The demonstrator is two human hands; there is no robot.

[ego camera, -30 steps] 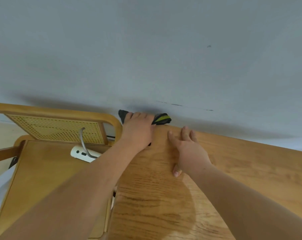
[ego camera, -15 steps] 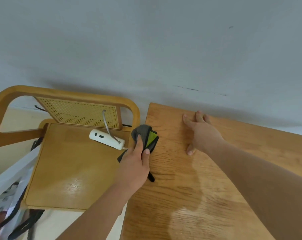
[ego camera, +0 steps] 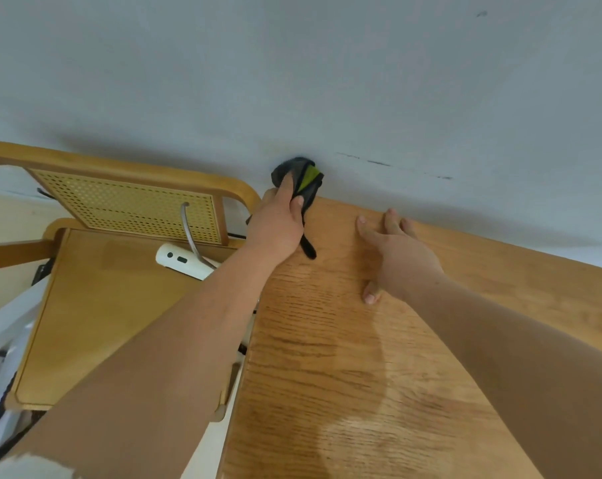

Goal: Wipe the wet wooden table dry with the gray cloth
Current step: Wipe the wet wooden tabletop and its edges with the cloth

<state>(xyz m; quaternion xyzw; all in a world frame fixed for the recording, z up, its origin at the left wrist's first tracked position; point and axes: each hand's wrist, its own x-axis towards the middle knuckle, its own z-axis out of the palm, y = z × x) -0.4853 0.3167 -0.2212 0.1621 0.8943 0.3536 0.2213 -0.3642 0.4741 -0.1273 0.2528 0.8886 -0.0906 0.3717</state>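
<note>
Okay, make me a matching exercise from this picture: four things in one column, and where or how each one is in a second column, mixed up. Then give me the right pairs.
Column one
1. gray cloth
2. left hand
3. right hand
4. white device

Column two
A. lies on the chair seat
B. rests flat on the wooden table, fingers straight
C. bunched up at the table's far left corner
D. grips the cloth

Pairs: 1-C, 2-D, 3-B, 4-A
</note>
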